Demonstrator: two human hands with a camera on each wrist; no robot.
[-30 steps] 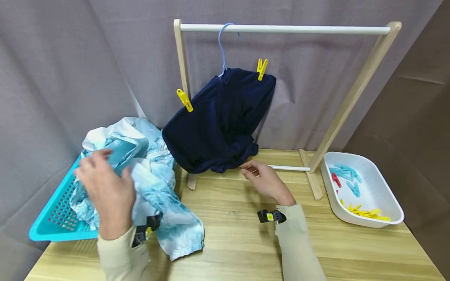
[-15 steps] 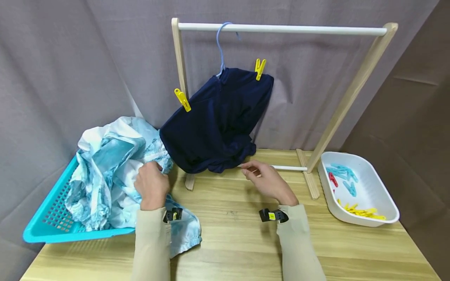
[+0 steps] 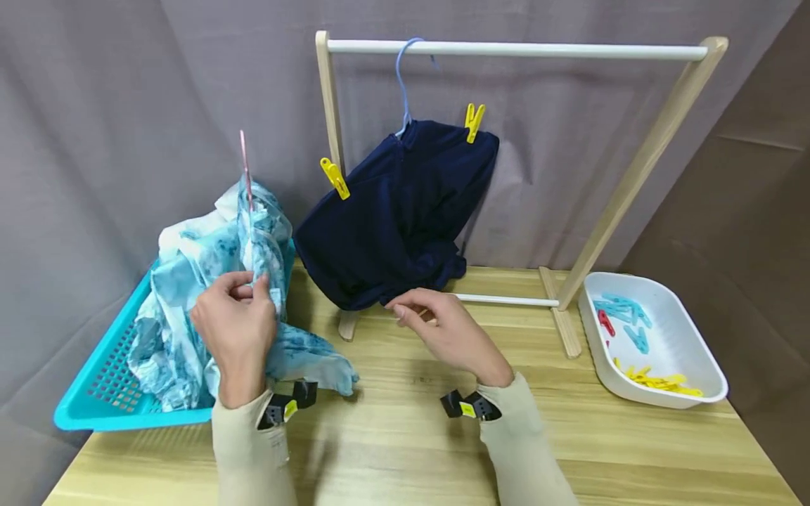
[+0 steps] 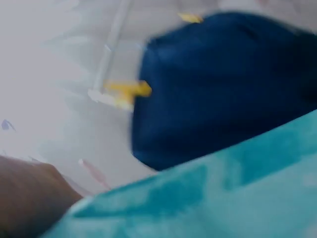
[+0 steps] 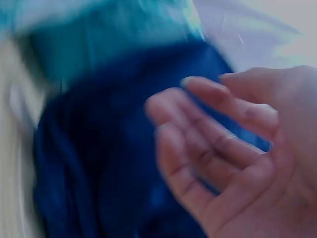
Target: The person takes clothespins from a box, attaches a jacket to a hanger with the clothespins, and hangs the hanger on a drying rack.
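Note:
My left hand pinches a blue-and-white tie-dye garment and lifts part of it above the turquoise basket. A thin pink strip, perhaps a hanger seen edge-on, sticks up from the raised cloth. In the left wrist view the cloth spreads across the lower part. Close by the hem of a navy garment is my right hand. The right wrist view shows its fingers loosely bent with nothing between them. Two yellow clothespins sit on the navy garment's shoulders.
The navy garment hangs by a blue hanger from the rack's white bar. At the right, a white tray holds several yellow and light-blue clothespins and a red one. A tie-dye sleeve trails onto the wooden table.
The left hand has crossed the basket and raised the tie-dye garment, with the pink strip now showing. Its trailing sleeve has drawn back. The right hand has shifted left along the navy hem.

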